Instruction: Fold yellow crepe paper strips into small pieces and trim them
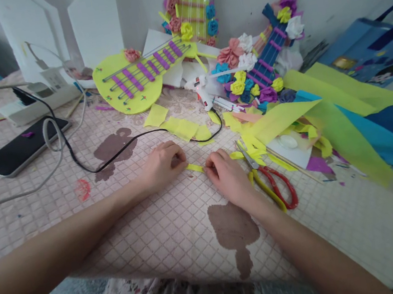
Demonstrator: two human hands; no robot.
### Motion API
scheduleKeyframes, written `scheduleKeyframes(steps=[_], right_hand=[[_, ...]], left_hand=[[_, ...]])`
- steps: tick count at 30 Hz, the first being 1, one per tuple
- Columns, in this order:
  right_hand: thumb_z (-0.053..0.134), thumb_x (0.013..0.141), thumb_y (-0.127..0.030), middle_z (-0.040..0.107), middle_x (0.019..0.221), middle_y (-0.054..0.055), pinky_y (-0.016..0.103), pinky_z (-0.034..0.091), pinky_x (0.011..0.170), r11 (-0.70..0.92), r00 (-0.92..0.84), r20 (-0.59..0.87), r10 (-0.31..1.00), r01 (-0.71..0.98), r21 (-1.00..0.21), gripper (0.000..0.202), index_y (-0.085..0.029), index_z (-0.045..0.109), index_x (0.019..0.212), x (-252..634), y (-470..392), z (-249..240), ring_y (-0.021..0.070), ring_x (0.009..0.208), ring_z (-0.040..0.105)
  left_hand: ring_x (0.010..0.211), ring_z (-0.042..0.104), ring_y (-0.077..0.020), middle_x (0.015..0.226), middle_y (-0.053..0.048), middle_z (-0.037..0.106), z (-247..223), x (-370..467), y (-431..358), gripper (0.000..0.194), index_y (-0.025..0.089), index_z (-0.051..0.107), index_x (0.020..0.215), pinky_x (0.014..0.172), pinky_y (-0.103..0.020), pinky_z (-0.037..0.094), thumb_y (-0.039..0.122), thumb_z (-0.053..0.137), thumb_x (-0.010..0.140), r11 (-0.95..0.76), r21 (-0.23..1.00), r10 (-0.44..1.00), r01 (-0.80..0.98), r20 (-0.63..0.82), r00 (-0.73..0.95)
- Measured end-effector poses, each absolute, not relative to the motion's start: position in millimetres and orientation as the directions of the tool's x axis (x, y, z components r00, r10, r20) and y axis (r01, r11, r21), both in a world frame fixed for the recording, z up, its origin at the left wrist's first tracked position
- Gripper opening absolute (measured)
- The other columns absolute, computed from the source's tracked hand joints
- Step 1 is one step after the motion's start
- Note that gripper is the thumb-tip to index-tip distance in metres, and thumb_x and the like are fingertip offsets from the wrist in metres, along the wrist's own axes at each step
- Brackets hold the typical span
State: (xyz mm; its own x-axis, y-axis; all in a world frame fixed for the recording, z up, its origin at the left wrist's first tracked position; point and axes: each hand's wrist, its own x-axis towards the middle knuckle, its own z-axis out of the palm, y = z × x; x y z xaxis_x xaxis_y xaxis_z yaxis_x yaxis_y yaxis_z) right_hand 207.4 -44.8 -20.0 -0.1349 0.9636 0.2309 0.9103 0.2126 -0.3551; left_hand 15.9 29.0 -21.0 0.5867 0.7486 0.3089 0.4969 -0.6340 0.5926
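A narrow yellow paper strip (195,168) stretches between my two hands, just above or on the quilted tablecloth. My left hand (165,165) pinches its left end with closed fingers. At the other end, my right hand (227,174) has thumb and fingers pressed together on the strip. Scissors (271,182) with red and yellow handles lie right of my right hand, blades pointing away from me. Beyond my hands lie yellow paper pieces (182,128) and a white glue gun (203,94) with a black cord.
A yellow paper guitar (128,83) and a blue flower-covered guitar (267,61) lean at the back. Yellow and blue paper sheets (355,139) spread at right. A black tablet-like slab (25,147) and a power strip (37,105) with cables occupy the left.
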Motion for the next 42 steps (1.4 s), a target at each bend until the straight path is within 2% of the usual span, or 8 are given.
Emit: scheduleKeyframes(steps=[4,10,16,20,24,30,36,42], right_hand=[[0.049,0.086,-0.018,0.053,0.085,0.004,0.028,0.039,0.056,0.234,-0.138,0.268,0.954,0.898,-0.372,0.007,-0.021,0.046,0.080,208,-46,-20,0.0176,0.072,0.053],[0.046,0.089,-0.016,0.055,0.086,0.004,0.029,0.042,0.061,0.401,-0.246,0.367,0.897,0.804,-0.440,0.007,-0.022,0.046,0.085,204,-52,-16,0.0168,0.074,0.054],[0.046,0.092,-0.017,0.057,0.083,0.003,0.028,0.044,0.066,0.484,-0.280,0.437,0.855,0.732,-0.479,0.008,-0.021,0.048,0.086,201,-55,-14,0.0158,0.076,0.054],[0.052,0.089,-0.019,0.058,0.081,0.001,0.026,0.044,0.064,0.414,-0.187,0.397,0.899,0.660,-0.627,0.003,-0.021,0.050,0.089,200,-55,-14,0.0133,0.069,0.054],[0.060,0.083,-0.025,0.059,0.081,0.001,0.024,0.043,0.058,0.308,-0.132,0.286,0.949,0.580,-0.754,0.014,-0.020,0.054,0.094,197,-55,-14,0.0122,0.064,0.053],[0.056,0.084,-0.024,0.060,0.072,0.000,0.025,0.040,0.059,0.277,-0.153,0.233,0.960,0.602,-0.749,0.006,-0.020,0.057,0.080,198,-54,-14,0.0133,0.064,0.052],[0.056,0.085,-0.023,0.062,0.071,0.000,0.025,0.040,0.058,0.259,-0.138,0.220,0.966,0.550,-0.794,0.008,-0.019,0.062,0.081,200,-54,-13,0.0133,0.064,0.054],[0.055,0.085,-0.025,0.057,0.059,-0.003,0.023,0.042,0.051,0.155,-0.050,0.148,0.988,0.455,-0.877,0.011,-0.019,0.064,0.083,201,-54,-14,0.0111,0.051,0.052]], left_hand=[[0.083,0.057,-0.0175,0.089,-0.006,0.062,-17,11,29,0.010,0.014,0.061,0.086,0.075,-0.031,0.047,0.020,0.060,0.078,-0.620,0.639,0.749,0.456,0.307,0.587],[0.093,0.062,-0.0188,0.104,-0.008,0.065,-10,11,19,0.041,0.016,0.059,0.108,0.075,-0.028,0.051,0.042,0.068,0.078,-0.520,0.798,0.734,0.305,0.235,0.637],[0.074,0.063,-0.0137,0.081,-0.003,0.068,-10,15,11,0.021,0.015,0.065,0.086,0.064,-0.023,0.049,0.036,0.065,0.082,-0.409,0.864,0.740,0.294,0.126,0.661],[0.068,0.061,-0.0121,0.075,-0.002,0.068,-8,15,11,0.017,0.014,0.064,0.080,0.059,-0.021,0.047,0.031,0.063,0.082,-0.342,0.894,0.757,0.291,0.078,0.649],[0.067,0.061,-0.0118,0.075,-0.002,0.068,-6,15,9,0.016,0.014,0.064,0.079,0.058,-0.020,0.046,0.029,0.061,0.083,-0.348,0.895,0.751,0.278,0.089,0.654],[0.065,0.060,-0.0117,0.073,-0.002,0.068,-6,14,8,0.016,0.014,0.064,0.077,0.057,-0.020,0.046,0.029,0.062,0.082,-0.372,0.883,0.754,0.287,0.107,0.648],[0.069,0.063,-0.0133,0.076,-0.003,0.070,-9,14,10,0.016,0.014,0.065,0.079,0.060,-0.022,0.049,0.030,0.063,0.082,-0.337,0.903,0.761,0.268,0.093,0.642],[0.074,0.067,-0.0155,0.081,-0.005,0.073,-4,13,12,0.016,0.014,0.070,0.085,0.067,-0.024,0.052,0.028,0.063,0.081,-0.305,0.913,0.788,0.272,0.082,0.610]])
